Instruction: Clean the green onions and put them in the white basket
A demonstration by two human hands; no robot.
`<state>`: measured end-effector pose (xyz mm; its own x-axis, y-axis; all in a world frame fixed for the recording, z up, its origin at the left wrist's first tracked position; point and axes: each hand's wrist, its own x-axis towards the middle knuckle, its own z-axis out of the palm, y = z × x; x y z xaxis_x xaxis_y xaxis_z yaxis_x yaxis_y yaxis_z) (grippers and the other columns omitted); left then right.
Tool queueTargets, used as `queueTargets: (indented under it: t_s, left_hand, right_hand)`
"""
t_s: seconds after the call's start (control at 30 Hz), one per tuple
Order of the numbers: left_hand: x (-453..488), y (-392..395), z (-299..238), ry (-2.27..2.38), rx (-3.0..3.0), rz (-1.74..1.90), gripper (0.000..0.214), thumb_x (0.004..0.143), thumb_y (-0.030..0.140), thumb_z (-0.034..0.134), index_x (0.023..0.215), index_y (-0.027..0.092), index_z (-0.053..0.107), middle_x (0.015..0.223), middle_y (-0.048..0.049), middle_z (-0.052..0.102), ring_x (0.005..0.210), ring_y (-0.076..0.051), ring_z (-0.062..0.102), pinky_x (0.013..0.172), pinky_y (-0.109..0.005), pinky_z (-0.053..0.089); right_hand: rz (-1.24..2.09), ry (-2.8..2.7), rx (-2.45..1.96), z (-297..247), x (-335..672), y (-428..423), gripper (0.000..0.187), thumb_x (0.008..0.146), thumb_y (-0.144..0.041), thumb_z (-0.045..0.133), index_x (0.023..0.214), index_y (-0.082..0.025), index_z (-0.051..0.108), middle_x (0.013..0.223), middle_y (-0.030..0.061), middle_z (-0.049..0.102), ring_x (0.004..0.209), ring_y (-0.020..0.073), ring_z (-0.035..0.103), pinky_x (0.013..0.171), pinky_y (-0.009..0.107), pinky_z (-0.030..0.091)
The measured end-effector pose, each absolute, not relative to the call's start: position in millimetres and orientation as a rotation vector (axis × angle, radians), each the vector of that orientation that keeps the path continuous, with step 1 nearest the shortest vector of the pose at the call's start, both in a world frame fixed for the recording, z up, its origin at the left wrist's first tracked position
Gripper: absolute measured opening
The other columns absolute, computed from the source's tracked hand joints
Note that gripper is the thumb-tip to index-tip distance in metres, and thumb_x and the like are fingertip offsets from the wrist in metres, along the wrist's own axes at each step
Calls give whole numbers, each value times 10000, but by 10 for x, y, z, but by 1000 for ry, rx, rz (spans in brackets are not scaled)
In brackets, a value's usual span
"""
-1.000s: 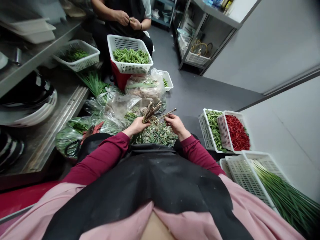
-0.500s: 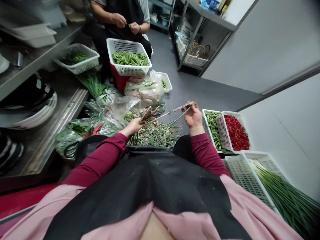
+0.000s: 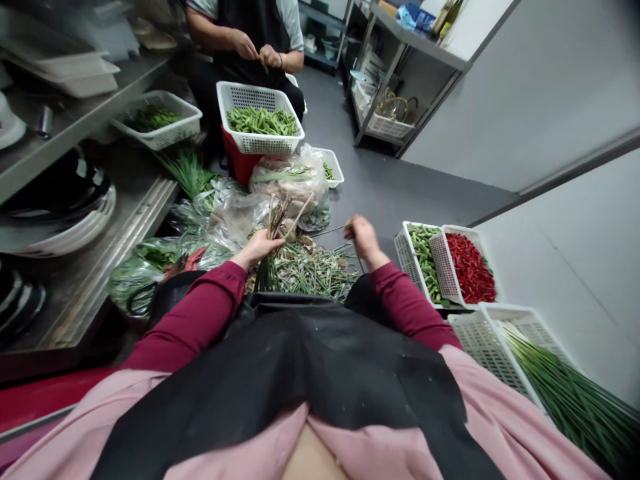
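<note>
My left hand (image 3: 260, 245) is closed round a bunch of green stalks (image 3: 277, 230) with brown dry ends that stick up above the fingers. My right hand (image 3: 361, 240) is curled shut a little to the right, above a heap of trimmings (image 3: 310, 270). A thin strand runs left from its fingers, and I cannot make out what it is. Both sleeves are dark red, over a black apron.
Another person sits opposite behind a white basket of green pods (image 3: 260, 120) on a red bucket. Baskets of green chillies (image 3: 423, 257), red chillies (image 3: 467, 267) and long green stalks (image 3: 565, 380) stand at my right. Plastic bags of greens (image 3: 235, 213) and steel shelves (image 3: 85, 193) are at my left.
My right hand pulled a stalk out to the right, then came back down toward the heap. My left hand tilted the bunch more upright.
</note>
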<state>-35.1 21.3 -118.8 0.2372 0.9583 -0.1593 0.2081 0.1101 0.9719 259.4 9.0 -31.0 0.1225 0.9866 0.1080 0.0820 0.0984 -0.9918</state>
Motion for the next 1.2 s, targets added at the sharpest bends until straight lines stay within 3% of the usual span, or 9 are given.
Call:
queueTargets:
  t_s: [0.1,0.2,0.3,0.43,0.63,0.73,0.9,1.1,1.2]
  left_hand:
    - [-293,152,-1085,1138,1331,783,281,602,364,737,733,148,613,509,39,521,432,-96,442,449,-235,340]
    - [-221,71,-1039,1077,1365,687,260,612,350,751,714,142,631,524,32,531,447,-93,439,459,-239,340]
    - [-141,13,-1026,958,1330,599,277,628,358,771,745,130,665,564,12,560,472,-95,447,474,-246,352]
    - [-93,54,-1025,782,1071,629,381,713,395,745,973,118,717,850,-90,692,496,-75,462,484,-244,389]
    - [-96,172,-1046,583,793,674,518,807,443,677,1241,163,634,1223,-172,640,818,-184,663,692,-308,544]
    - [-14,131,-1080,549,790,648,535,853,484,613,1311,208,578,1180,-142,670,920,-233,678,771,-369,558]
    - [27,114,-1118,599,776,653,514,853,482,616,1266,176,610,1124,-143,695,915,-237,680,766,-350,555]
    - [-50,171,-1105,835,779,777,323,796,337,697,1010,95,697,958,-148,719,739,-169,669,633,-277,517]
    - [1,96,-1078,865,907,745,350,719,338,753,955,83,712,875,-122,722,695,-160,634,635,-281,488]
  right_hand:
    - [998,-1618,-1624,-818,2257,-58,336,629,-445,794,623,-197,568,762,75,668,857,225,615,810,351,476]
    - [997,-1770,-1726,-952,2032,-119,327,611,-440,813,762,-196,658,971,106,690,1003,248,609,931,376,448]
    - [1248,-1438,-1428,-769,1939,-47,397,739,-507,701,989,-204,643,856,42,673,812,161,624,797,316,502]
    - [1359,-1035,-1240,-490,1983,68,365,798,-522,635,890,-169,633,533,-60,463,504,79,454,625,250,496]
    - [1303,-1192,-1327,-568,1919,-53,222,759,-366,686,840,-160,674,589,-41,511,526,69,462,556,207,455]
    - [1459,-1333,-1328,-772,1670,-146,174,673,-270,739,780,-152,670,683,-9,607,637,102,561,643,244,496]
    - [1430,-1261,-1393,-930,1521,-159,229,629,-309,759,687,-149,606,638,-23,586,591,97,534,593,241,467]
    - [1612,-1045,-1396,-827,1778,-172,375,634,-431,774,830,-153,617,498,-85,440,398,27,222,390,198,200]
    - [1737,-1043,-1235,-812,1841,-205,437,611,-456,790,884,-179,592,528,-94,435,393,24,180,382,203,138]
